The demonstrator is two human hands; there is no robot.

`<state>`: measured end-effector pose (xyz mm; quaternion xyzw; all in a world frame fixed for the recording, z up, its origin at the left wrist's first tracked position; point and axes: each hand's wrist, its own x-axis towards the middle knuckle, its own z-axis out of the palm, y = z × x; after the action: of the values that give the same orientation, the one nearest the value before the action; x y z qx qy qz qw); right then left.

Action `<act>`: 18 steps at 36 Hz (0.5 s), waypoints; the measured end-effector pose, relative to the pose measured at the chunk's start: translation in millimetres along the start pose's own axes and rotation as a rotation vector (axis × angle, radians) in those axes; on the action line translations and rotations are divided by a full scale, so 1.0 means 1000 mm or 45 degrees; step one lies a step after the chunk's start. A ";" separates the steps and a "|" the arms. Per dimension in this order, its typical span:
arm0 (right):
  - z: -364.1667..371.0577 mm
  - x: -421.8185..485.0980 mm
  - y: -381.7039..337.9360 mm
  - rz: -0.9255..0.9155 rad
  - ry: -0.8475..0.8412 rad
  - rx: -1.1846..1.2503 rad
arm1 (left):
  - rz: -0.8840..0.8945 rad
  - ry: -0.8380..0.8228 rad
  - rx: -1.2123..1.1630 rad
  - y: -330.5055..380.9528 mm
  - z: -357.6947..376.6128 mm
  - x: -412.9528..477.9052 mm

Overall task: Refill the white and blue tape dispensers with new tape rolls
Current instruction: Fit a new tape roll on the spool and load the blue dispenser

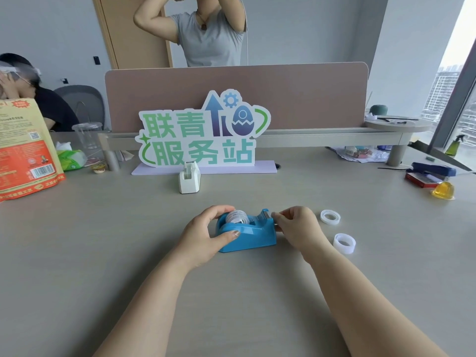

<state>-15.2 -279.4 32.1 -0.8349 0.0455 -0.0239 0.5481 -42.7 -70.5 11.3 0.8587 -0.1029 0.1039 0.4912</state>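
Observation:
The blue tape dispenser [251,234] sits on the grey desk in the middle of the view, with a tape roll [235,217] seated in its cradle. My left hand [206,233] grips the dispenser's left end, thumb along its front side. My right hand [296,225] pinches at the cutter end, on what looks like the tape's free end. The white tape dispenser [189,177] stands farther back, untouched. Two loose rings lie to the right: a flat one [330,217] and a taller one [344,242].
A sign board [201,135] and a desk divider [296,99] stand behind the white dispenser. An orange bag [23,148], a plastic cup [87,137] and tissues sit at the left. A blue stapler [432,170] and a yellow jelly cup [443,190] lie at the right. Two people are beyond the divider.

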 end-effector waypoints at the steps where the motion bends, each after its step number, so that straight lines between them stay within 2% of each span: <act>1: 0.000 -0.001 0.000 -0.006 0.004 0.007 | 0.000 -0.002 -0.001 0.000 0.000 0.000; 13: -0.005 -0.010 0.012 -0.091 0.055 0.183 | -0.005 0.001 -0.024 -0.002 0.002 0.000; 18: -0.009 -0.021 0.020 -0.274 -0.016 0.192 | -0.012 -0.001 -0.041 -0.002 0.003 -0.001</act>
<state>-37.5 -294.1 17.3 -0.7914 -0.0498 -0.0807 0.6038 -42.6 -71.9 8.1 0.8511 -0.1007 0.0996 0.5056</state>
